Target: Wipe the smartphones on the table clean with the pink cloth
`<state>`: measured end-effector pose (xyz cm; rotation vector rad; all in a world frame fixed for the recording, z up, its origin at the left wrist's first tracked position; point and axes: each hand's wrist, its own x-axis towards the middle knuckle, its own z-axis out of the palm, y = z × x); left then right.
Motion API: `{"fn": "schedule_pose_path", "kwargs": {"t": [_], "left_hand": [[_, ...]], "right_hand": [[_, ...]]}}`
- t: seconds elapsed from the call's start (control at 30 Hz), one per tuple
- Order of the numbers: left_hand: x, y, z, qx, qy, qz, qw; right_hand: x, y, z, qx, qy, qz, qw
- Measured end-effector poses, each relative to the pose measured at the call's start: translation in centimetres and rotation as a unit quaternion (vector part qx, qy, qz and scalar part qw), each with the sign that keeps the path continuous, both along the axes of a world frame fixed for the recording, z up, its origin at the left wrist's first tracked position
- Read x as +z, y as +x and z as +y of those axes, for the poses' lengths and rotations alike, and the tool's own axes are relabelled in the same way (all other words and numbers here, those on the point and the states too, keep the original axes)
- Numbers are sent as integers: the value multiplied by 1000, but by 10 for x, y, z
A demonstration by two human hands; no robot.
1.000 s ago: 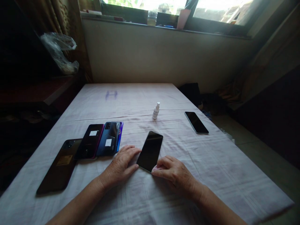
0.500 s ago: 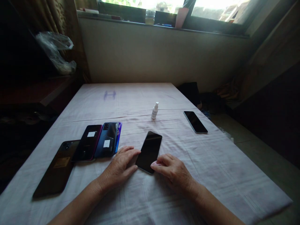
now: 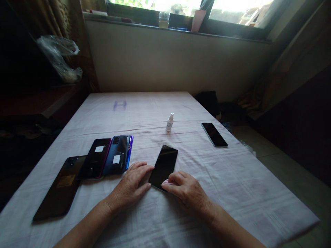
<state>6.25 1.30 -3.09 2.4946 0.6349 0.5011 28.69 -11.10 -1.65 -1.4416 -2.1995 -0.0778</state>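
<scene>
The slim rectangular phone with a black glass screen (image 3: 165, 162) lay face up between my hands, near the middle of the surface (image 3: 232, 196), which was covered in pale, creased cloth with faint checks. My left hand (image 3: 133, 179) was flat and loosely spread, a fingertip at the phone's left edge and the thumb near its lower left corner. My right hand (image 3: 190, 191) was narrow, fingers curled and bunched against the thumb over the lower right corner of the screen. Something pinkish showed at those fingertips, too small for me to tell what it was.

Beyond the phone stood a small white plastic bottle (image 3: 169, 123), upright with a narrow cap. Farther to the right lay a black-screened phone with a pale rim (image 3: 214, 134), well apart from my hands. Past my left hand, a glossy blue phone with a white label (image 3: 121, 146) partly covered a violet-blue phone (image 3: 131, 144); next to them lay a black phone with a purple edge (image 3: 94, 162), then a dark brown phone with a tan sticker (image 3: 57, 198).
</scene>
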Motion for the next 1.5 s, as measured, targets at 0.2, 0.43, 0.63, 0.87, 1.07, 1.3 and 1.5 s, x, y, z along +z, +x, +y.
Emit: {"fn": "schedule_pose_path", "kwargs": {"t": [0.2,0.43,0.63,0.87,1.07,1.3,1.5], "left_hand": [[2,2,-1,5,-6,9,1000],[-2,0,0,4,1,1,1000],[-5,0,0,7,5,0,1000],[-1,0,0,11,-10,-15,1000],[2,3,0,13,-21,-19,1000],[2,2,0,18,-24,-18,999],[-3,0,0,16,1,-12,1000]], "right_hand": [[2,15,11,-73,-18,-3,997],[3,-2,7,-15,-41,-10,999],[4,8,19,-51,-41,-12,998],[2,-5,17,-26,-53,-17,998],[4,-2,27,-73,-57,-9,996],[4,-14,27,-52,-62,-7,997],[7,-13,36,-81,-93,-22,992]]}}
